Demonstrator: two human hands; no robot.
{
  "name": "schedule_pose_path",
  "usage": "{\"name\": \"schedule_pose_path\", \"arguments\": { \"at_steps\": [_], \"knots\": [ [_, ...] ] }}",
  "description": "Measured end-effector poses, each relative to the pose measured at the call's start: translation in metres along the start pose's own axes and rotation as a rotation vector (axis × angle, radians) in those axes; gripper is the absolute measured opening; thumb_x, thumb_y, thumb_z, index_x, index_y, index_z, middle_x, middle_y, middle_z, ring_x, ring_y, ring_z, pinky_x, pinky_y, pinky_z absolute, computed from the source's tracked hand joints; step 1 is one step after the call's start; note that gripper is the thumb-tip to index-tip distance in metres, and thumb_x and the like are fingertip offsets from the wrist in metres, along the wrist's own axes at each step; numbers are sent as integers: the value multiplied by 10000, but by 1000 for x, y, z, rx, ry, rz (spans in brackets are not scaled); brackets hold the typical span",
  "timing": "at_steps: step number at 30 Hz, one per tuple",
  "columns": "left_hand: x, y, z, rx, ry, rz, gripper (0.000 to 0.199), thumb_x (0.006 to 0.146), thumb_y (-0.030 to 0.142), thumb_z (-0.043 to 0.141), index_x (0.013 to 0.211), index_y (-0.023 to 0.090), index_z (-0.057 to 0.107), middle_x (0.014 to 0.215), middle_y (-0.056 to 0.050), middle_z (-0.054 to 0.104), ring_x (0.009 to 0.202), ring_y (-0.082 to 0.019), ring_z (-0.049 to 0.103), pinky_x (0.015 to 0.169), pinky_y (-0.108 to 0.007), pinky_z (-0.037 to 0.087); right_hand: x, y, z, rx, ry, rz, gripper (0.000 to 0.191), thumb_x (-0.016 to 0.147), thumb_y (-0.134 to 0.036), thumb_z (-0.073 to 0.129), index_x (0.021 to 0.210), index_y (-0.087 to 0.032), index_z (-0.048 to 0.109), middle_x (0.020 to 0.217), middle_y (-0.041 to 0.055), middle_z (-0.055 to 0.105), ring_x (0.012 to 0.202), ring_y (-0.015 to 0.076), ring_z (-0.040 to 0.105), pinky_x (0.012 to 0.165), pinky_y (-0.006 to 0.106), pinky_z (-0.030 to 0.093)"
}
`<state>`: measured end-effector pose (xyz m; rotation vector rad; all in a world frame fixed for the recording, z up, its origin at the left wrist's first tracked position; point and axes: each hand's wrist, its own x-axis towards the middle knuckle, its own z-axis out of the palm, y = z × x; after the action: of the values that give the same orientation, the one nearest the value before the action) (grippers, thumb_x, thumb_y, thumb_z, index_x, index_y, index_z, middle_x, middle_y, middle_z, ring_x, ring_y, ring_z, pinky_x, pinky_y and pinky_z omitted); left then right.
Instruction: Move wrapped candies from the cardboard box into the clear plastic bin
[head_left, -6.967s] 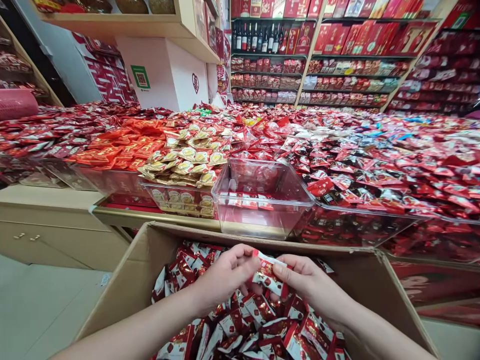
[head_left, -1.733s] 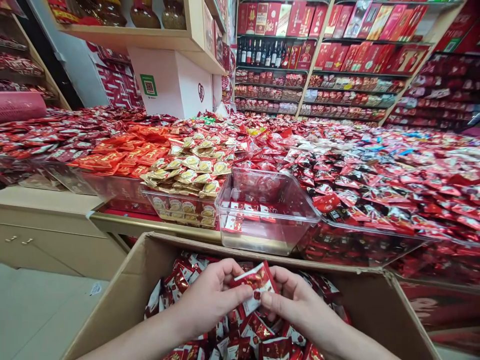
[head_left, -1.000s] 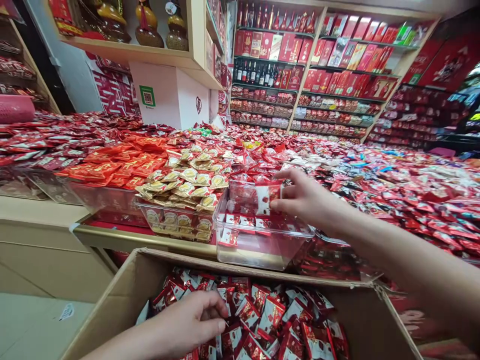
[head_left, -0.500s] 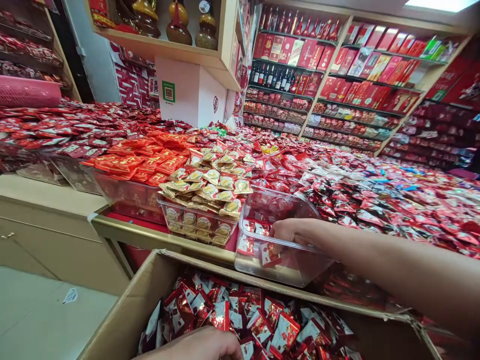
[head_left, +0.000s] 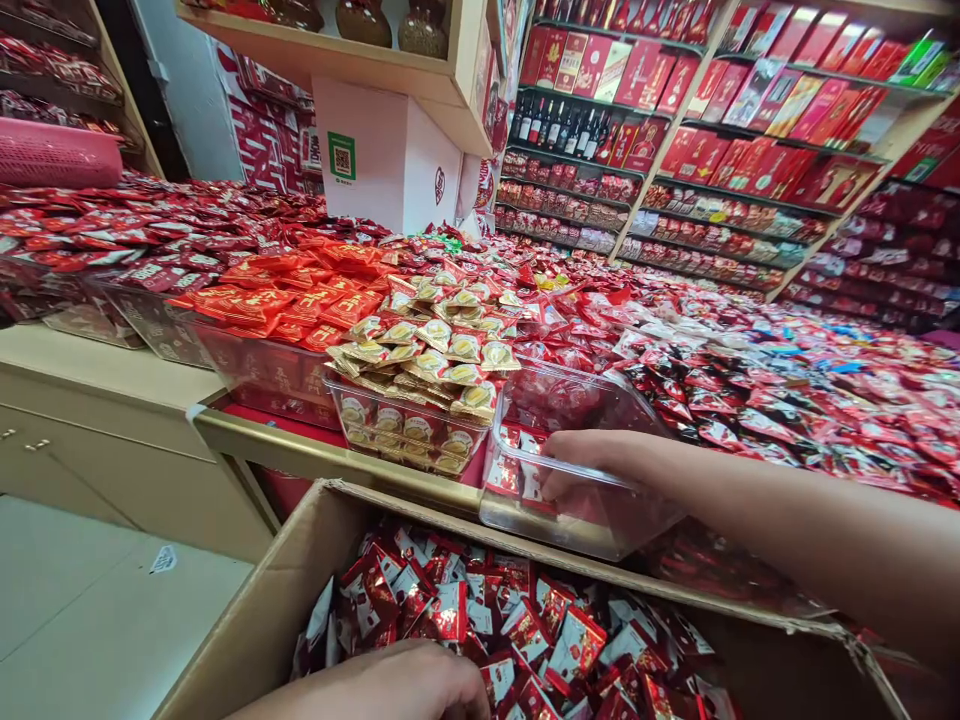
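Observation:
My right hand (head_left: 581, 462) reaches into a clear plastic bin (head_left: 592, 525). Its fingers are closed on a small red and white candy packet (head_left: 534, 468), which stands upright beside similar packets along the bin's left side. Below, a cardboard box (head_left: 292, 570) holds a heap of the same red and white candy packets (head_left: 574, 645). Over this heap, at the bottom of the view, is my left hand (head_left: 420, 680). Its fingers curl down among the packets, and the fingertips are hidden, so what they grip cannot be made out.
A bin of gold candy packets (head_left: 420, 415) stands left of the clear bin, then one of orange-red packets (head_left: 285, 300). Heaped sweets (head_left: 787, 390) spread across the counter to the right. A gold-edged counter rim (head_left: 337, 460) runs behind the box. Stocked shelves (head_left: 660, 130) line the back wall.
My right hand has set its candy packet upright against the others in the clear bin. My left hand stays low over the box. The view has tilted down a little.

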<state>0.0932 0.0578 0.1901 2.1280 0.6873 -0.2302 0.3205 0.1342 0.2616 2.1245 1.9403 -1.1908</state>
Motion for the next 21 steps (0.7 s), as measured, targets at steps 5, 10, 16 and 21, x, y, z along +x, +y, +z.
{"name": "schedule_pose_path", "arguments": {
  "at_steps": [5, 10, 16, 21],
  "knots": [
    [7, -21, 5, 230, 160, -46, 213, 735, 311, 539, 903, 245, 653, 844, -39, 680, 759, -213, 617, 626, -259, 447, -4, -9, -11, -144, 112, -45, 106, 573, -144, 623, 472, -145, 592, 367, -23, 476, 460, 123, 491, 483, 264, 385],
    [11, -41, -14, 499, 335, -212, 256, 765, 163, 422, 910, 151, 632, 939, -127, 621, 911, -255, 567, 805, -336, 418, -49, -17, -29, -317, 476, -266, 76, 669, -222, 597, 704, -167, 636, 632, 21, 595, 616, 147, 528, 617, 307, 388],
    [22, -52, -21, 520, 305, -305, 414, 682, 90, 456, 1066, 165, 588, 1045, -146, 560, 1030, -306, 469, 861, -411, 383, -132, 31, 29, -204, 619, -631, 198, 789, -366, 501, 900, -228, 590, 778, 12, 629, 646, 125, 566, 562, 226, 450],
    [27, -51, -20, 455, 282, -355, 265, 623, 106, 530, 851, 181, 643, 1019, -142, 554, 1029, -347, 431, 834, -470, 359, -134, 90, 102, -112, 235, -520, 179, 846, -327, 417, 856, -243, 575, 789, 4, 625, 680, 119, 569, 612, 218, 467]
  ]
}}
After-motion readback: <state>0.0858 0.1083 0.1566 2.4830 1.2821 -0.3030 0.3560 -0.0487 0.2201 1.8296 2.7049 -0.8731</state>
